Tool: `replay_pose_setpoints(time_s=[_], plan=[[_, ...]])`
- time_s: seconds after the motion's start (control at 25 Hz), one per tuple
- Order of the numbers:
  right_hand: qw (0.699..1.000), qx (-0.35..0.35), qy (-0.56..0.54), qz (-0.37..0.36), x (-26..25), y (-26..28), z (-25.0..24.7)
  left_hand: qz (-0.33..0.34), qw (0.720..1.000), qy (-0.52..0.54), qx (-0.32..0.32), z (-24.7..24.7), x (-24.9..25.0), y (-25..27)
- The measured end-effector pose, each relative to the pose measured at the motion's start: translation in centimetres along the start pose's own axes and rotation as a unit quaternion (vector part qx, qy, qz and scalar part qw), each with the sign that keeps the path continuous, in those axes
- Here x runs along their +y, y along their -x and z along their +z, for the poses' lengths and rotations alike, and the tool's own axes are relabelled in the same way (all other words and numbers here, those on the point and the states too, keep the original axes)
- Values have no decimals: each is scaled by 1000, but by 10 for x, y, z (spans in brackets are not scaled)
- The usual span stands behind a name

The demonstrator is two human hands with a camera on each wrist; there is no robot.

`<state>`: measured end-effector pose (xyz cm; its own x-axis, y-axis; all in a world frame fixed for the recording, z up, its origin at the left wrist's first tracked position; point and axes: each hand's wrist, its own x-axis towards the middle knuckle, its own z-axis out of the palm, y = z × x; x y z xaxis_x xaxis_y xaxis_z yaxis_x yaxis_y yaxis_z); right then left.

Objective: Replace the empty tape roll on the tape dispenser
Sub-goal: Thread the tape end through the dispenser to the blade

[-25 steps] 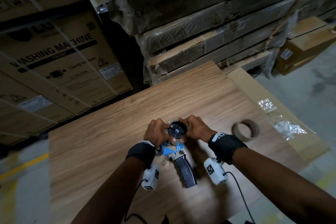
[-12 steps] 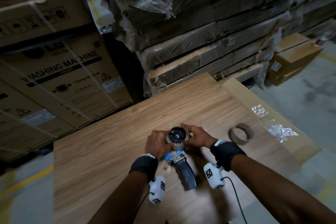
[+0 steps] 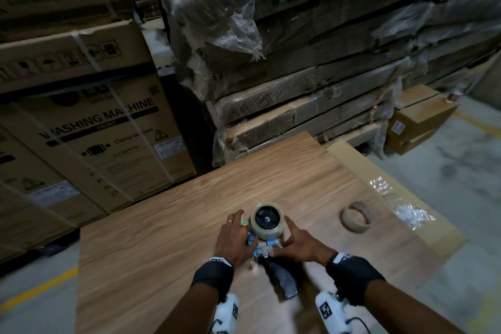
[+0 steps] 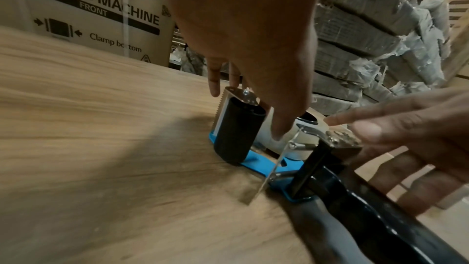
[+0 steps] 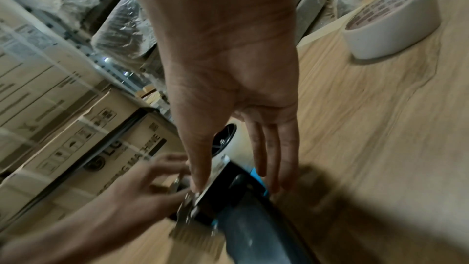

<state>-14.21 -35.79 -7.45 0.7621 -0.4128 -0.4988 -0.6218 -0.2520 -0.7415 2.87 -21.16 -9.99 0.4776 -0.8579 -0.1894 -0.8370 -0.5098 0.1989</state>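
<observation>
On the worktop [image 3: 168,228] I see the tape dispenser [image 3: 267,248] lying flat, handle toward me, roll [image 3: 267,221] at the far end; its frame is mostly hidden. My left hand [image 3: 234,238] and right hand [image 3: 301,243] flank it, fingers straight, each grip holding nothing. The empty core [image 3: 357,217] sits right.

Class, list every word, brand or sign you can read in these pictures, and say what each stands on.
"WASHING MACHINE", "FRONT": cardboard box.
"Clamp bottom", partly behind a strap: same box.
"CAUTION" beside a warning triangle: same box.
"LG": same box, right wrist view.
White stickers on the boxes: too small.
Print inside the spare tape roll: blurred.
</observation>
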Motion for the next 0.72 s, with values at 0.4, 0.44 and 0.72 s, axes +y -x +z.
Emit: replay_pose_setpoints(time_s=[0.4,0.44,0.72], plan=[[983,-24,172,58,1,1,43,-24,999,18,32,2,9,7],[982,-23,180,57,1,0,45,-28,999,22,36,1,10,9],[978,-33,199,46,-2,-1,53,-30,997,40,53,-1,16,18]])
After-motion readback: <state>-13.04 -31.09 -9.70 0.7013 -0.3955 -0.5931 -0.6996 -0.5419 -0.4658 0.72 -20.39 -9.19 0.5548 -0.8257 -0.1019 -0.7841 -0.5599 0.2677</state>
